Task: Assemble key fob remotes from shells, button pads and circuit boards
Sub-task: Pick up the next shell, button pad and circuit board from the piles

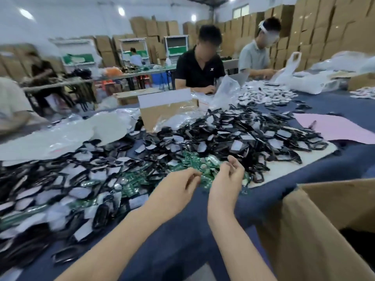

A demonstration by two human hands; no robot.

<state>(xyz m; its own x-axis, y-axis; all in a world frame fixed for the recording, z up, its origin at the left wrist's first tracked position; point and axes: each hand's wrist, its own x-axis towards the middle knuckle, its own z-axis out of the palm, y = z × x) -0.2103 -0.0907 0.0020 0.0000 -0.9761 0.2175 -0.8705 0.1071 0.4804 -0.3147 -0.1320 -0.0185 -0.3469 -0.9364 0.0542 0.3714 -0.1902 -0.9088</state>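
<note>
left hand hovers at the near edge of the green circuit boards, fingers loosely curled, nothing seen in it. right hand just beside it, palm turned inward, fingers half bent, thumb up, also holding nothing that shows (motion blur, so a very small part could escape notice).

boards lie in a loose patch on the blue-covered table, hemmed in by the big heap of black shells, many with white paper patches. button pads: cannot pick them out with certainty.

step in hand, as judged: picking one board to start a unit.

notes for doing it well:
- take a single board by its edges with thumb and forefinger; the boards overlap, so lift off the top of the patch rather than dig.
- let the other hand hold neighbours down or fetch a shell at once.
- check which face is up before seating it in a shell.
- keep elbows off the shell heap at left; it sits close to the forearm and would scatter.

cardboard box stands open at right, likely for finished fobs.
</note>
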